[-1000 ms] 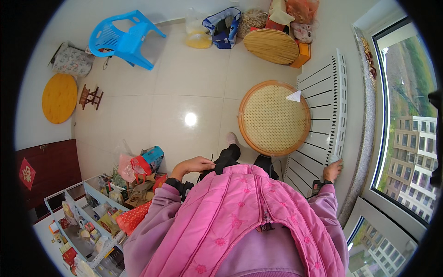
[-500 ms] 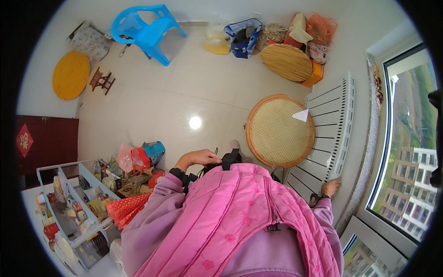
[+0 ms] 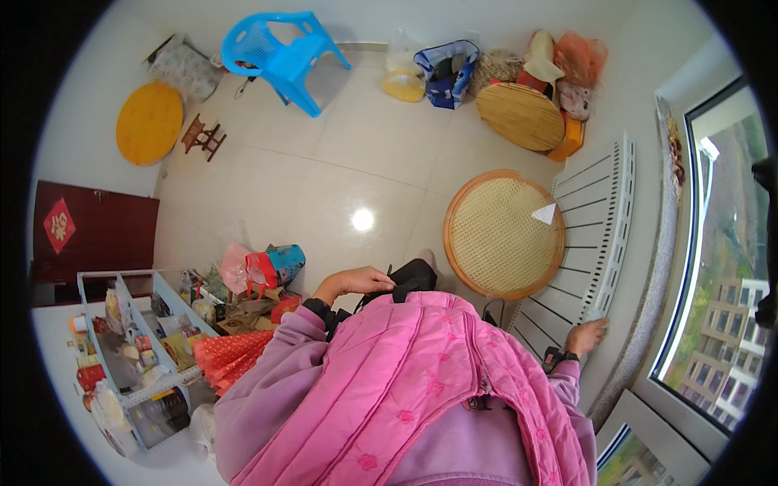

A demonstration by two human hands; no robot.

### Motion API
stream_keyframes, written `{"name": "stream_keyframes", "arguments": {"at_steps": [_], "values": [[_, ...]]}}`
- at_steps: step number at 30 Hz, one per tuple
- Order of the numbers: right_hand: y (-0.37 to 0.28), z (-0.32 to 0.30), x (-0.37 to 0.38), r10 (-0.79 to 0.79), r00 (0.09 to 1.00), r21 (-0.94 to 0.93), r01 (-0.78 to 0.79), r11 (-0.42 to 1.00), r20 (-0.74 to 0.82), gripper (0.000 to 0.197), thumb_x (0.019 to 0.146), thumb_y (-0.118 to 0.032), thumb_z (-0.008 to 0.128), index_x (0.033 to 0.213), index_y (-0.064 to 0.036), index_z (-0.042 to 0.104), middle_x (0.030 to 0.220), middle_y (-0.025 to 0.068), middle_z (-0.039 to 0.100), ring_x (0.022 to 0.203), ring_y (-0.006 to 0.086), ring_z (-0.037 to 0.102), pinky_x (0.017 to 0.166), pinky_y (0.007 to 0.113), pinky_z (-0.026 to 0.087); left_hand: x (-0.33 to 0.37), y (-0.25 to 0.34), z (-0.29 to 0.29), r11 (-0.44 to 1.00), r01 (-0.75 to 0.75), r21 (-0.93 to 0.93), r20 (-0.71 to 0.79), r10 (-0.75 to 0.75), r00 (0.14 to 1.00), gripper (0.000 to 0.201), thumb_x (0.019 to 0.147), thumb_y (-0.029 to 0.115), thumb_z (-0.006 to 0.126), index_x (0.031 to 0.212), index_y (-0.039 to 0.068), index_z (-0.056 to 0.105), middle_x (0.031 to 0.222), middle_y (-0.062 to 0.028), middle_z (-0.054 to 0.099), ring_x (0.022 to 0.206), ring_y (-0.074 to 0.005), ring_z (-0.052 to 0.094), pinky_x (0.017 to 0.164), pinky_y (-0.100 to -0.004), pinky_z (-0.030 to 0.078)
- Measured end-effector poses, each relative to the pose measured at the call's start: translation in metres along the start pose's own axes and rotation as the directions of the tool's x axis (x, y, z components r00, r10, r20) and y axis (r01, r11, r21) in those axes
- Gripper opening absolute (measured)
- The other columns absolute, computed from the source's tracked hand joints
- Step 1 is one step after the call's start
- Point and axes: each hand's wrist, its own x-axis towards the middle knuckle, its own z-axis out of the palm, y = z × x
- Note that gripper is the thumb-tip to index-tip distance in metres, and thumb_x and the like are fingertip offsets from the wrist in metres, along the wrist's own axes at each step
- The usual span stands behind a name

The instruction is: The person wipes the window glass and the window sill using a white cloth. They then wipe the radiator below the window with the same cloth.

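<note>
In front of my body, my left hand is closed with its fingertips pinched on a black strap. A larger black item shows just beyond those fingers; its kind is unclear. At my right, my right hand is closed over the near end of a white slatted radiator by the wall. A round woven tray with a wooden rim leans against the radiator's slats. My pink quilted garment covers much of the lower view and hides what lies beneath.
Left stands a white shelf unit with packets, beside bags and cardboard. A blue plastic chair, a small brown wooden stand and a yellow round board are farther off. Bags line the back wall; a window is right.
The whole scene has shifted slightly rightward in the picture as my head turned. More of the black item shows beyond my left hand. My right hand stays at the radiator's end.
</note>
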Motion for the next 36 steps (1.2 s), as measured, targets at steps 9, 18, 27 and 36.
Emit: {"name": "stream_keyframes", "arguments": {"at_steps": [9, 18, 27, 36], "values": [[-0.004, -0.004, -0.008, 0.118, 0.989, 0.123, -0.129, 0.984, 0.087, 0.074, 0.082, -0.005, 0.060, 0.147, -0.0160, 0.026, 0.135, 0.0172, 0.043, 0.123, 0.0387, 0.045, 0.086, 0.052, 0.052, 0.003, 0.030, -0.036, 0.988, 0.105, 0.112, 0.106, -0.116, 0.988, 0.030, 0.098, 0.018, 0.053, 0.123, 0.008, 0.065, 0.101, -0.0017, 0.069, 0.086, -0.0102, 0.057, 0.078, -0.0266, 0.048], [0.012, -0.007, -0.001, 0.327, 0.942, 0.825, -0.242, 0.510, 0.074, 0.043, 0.076, 0.003, 0.054, 0.117, -0.0061, 0.061, 0.098, 0.0111, 0.065, 0.088, 0.0233, 0.061, 0.084, 0.035, 0.048, 0.026, -0.001, -0.166, 0.996, 0.085, -0.001, 0.123, -0.085, 0.989, 0.031, 0.099, 0.028, 0.054, 0.117, 0.006, 0.067, 0.082, 0.0059, 0.061, 0.071, -0.0063, 0.049, 0.062, -0.0230, 0.043], [-0.154, -0.045, -0.099, 0.170, 0.851, 0.868, -0.492, -0.069, 0.496, 0.024, 0.077, -0.005, 0.061, 0.101, -0.0047, 0.063, 0.086, 0.0024, 0.061, 0.076, 0.0143, 0.054, 0.068, 0.031, 0.046, 0.027, 0.013, -0.315, 0.989, 0.146, 0.014, 0.214, -0.145, 0.966, 0.030, 0.098, 0.021, 0.054, 0.119, 0.004, 0.064, 0.107, -0.0018, 0.067, 0.096, -0.0125, 0.060, 0.085, -0.0284, 0.050], [-0.258, -0.056, -0.114, 0.029, 0.791, 0.786, -0.610, 0.095, 0.611, 0.030, 0.077, -0.015, 0.068, 0.103, 0.0004, 0.066, 0.092, 0.0080, 0.066, 0.081, 0.0183, 0.062, 0.072, 0.035, 0.050, 0.051, 0.021, -0.383, 0.988, 0.145, 0.052, 0.247, -0.154, 0.957, 0.031, 0.097, 0.025, 0.055, 0.119, 0.006, 0.065, 0.107, 0.0000, 0.066, 0.095, -0.0106, 0.058, 0.082, -0.0273, 0.049]]}}
